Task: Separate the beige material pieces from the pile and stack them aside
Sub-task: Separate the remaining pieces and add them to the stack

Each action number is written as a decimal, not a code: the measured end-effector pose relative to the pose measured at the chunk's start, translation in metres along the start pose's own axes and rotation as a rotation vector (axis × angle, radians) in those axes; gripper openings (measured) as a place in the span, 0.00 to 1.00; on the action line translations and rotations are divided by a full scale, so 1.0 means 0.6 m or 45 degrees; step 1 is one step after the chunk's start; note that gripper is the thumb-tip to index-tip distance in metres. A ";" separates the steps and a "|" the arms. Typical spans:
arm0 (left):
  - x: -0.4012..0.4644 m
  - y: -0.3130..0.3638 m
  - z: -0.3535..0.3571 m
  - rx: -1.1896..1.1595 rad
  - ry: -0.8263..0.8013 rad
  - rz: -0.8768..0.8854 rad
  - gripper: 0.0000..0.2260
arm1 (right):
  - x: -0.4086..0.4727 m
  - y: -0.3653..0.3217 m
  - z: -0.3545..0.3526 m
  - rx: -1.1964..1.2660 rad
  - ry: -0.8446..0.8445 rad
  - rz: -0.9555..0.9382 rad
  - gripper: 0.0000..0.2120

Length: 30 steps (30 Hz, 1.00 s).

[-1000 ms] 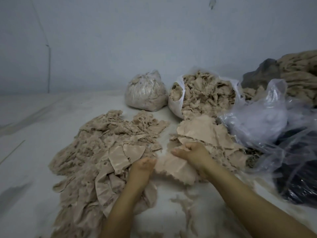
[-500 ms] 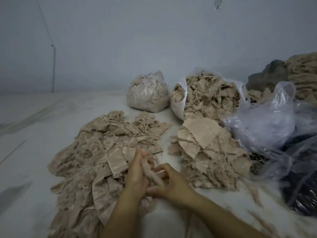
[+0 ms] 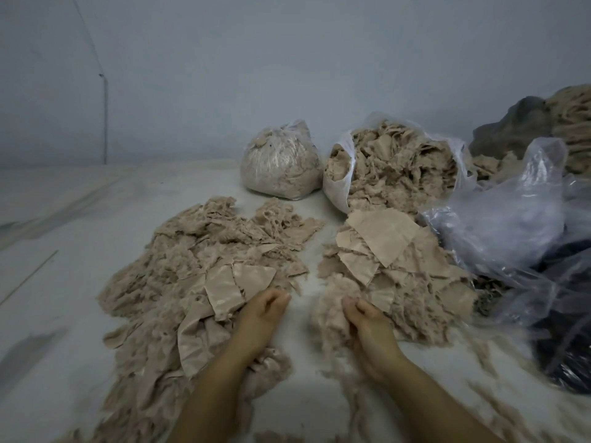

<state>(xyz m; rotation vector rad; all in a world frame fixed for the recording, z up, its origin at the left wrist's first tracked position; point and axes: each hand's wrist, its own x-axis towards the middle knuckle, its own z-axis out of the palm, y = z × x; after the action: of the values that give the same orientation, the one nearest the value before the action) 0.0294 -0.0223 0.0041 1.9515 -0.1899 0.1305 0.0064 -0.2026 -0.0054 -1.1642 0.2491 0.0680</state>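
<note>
A broad pile of beige material pieces [image 3: 192, 282], smooth flat scraps mixed with fluffy ones, spreads over the left of the white surface. A smaller stack of beige pieces [image 3: 393, 260] lies to the right, with flat scraps on top. My left hand [image 3: 262, 314] rests at the right edge of the broad pile with its fingers curled downward. Whatever is under them is hidden. My right hand [image 3: 367, 327] grips a fluffy beige tuft [image 3: 335, 292] at the near left corner of the smaller stack.
A tied clear bag of beige stuff [image 3: 281, 167] and an open white bag full of scraps [image 3: 396, 167] stand at the back. Crumpled clear plastic over dark material [image 3: 511, 225] crowds the right side. Loose fluff [image 3: 499, 407] litters the near surface. A wall rises behind.
My hands were joined in the middle around one piece half a second ago. They have drawn apart, the left to the broad pile, the right to the smaller stack.
</note>
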 end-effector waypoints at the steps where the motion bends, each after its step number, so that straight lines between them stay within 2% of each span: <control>1: -0.007 0.011 0.009 -0.022 -0.036 0.030 0.12 | -0.005 0.000 0.004 -0.055 -0.042 -0.020 0.11; 4: -0.022 0.032 0.035 -0.236 -0.158 0.021 0.05 | -0.014 0.000 0.019 -0.198 -0.048 -0.149 0.10; 6: -0.025 0.033 0.044 -0.314 -0.141 -0.030 0.06 | -0.019 0.001 0.024 -0.250 -0.040 -0.211 0.14; 8: -0.027 0.035 0.043 -0.585 -0.098 -0.186 0.08 | -0.022 0.001 0.022 -0.212 -0.083 -0.205 0.16; 10: -0.030 0.038 0.042 -0.828 -0.153 -0.286 0.10 | -0.026 -0.003 0.019 -0.230 -0.111 -0.233 0.16; 13: -0.039 0.036 0.054 -0.690 -0.258 -0.309 0.12 | -0.024 0.002 0.022 -0.245 -0.063 -0.336 0.16; 15: -0.046 0.033 0.066 -0.604 -0.220 -0.293 0.10 | -0.026 0.007 0.028 -0.265 -0.042 -0.349 0.15; 19: -0.050 0.030 0.063 -0.925 -0.178 -0.425 0.07 | -0.018 0.010 0.023 -0.406 0.066 -0.390 0.14; 22: -0.047 0.031 0.047 -1.003 -0.227 -0.531 0.07 | -0.006 0.010 0.019 -0.323 -0.013 -0.141 0.16; 24: -0.048 0.033 0.043 -0.942 -0.278 -0.559 0.09 | -0.005 0.009 0.023 -0.204 -0.085 -0.062 0.09; 26: -0.047 0.033 0.042 -0.919 -0.269 -0.529 0.12 | -0.008 0.010 0.029 -0.240 -0.078 -0.141 0.02; 30: -0.055 0.026 0.037 -0.742 -0.313 -0.429 0.17 | -0.015 0.011 0.034 -0.305 -0.107 -0.277 0.05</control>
<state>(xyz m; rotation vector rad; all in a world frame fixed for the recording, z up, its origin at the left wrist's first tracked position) -0.0061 -0.0465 0.0038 1.3863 -0.0468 -0.3537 -0.0001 -0.1805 -0.0016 -1.4166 0.0390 -0.0458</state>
